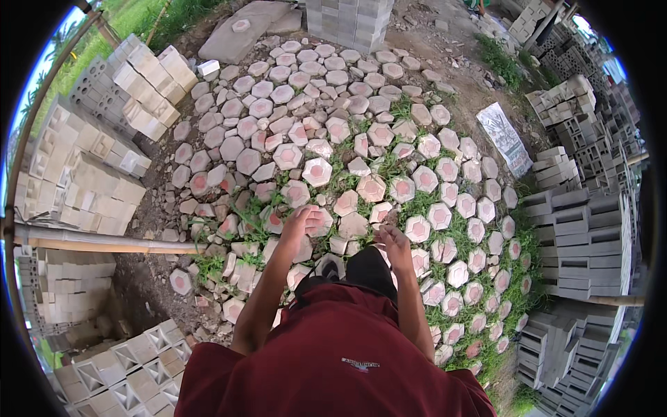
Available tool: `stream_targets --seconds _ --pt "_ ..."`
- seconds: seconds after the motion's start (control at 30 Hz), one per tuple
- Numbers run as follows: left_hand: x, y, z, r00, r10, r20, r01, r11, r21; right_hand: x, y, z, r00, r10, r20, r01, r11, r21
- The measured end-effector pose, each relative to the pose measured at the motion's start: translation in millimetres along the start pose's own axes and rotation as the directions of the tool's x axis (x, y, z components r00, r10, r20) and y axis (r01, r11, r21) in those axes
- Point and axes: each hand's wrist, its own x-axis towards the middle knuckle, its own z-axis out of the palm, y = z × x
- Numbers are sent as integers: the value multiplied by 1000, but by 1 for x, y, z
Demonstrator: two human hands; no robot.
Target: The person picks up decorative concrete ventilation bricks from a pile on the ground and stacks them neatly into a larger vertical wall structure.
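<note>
My left hand [303, 225] is held out in front of me over the paving, fingers stretched and holding nothing. To its right my right hand [394, 244] hovers with loosely bent fingers; no object shows in it. Beneath both hands lie many hexagonal concrete pavers [317, 172], grey-white with reddish centres. Close ahead of the hands are a tan-edged hexagonal paver [371, 187] and a plain grey one [353, 226]. Green weeds [260, 215] grow in the gaps. My dark shoe [329, 267] stands among the pavers.
Pale blocks [83, 187] are stacked at the left, beside a bamboo pole [111, 240]. Grey hollow blocks [583, 243] line the right side. A block pillar [349, 24] stands ahead, near a flat slab [243, 31]. A printed sack [504, 139] lies at the right. Broken stones [208, 285] make uneven ground.
</note>
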Motion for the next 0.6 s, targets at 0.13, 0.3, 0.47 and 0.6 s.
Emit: stream_targets --seconds 0.13,0.3,0.47,0.6 --pt "52 20 -9 998 12 -62 -17 998 -65 85 -24 12 989 16 146 2 993 -119" --pt "105 30 -4 968 -101 -229 49 973 -224 188 -53 28 970 51 237 -6 983 -185" --pt "177 55 -2 925 -123 -360 9 953 -304 316 -111 30 897 132 422 17 943 -331" --pt "261 124 9 920 -14 -393 -109 952 -288 412 -168 42 896 -75 438 175 965 -193"
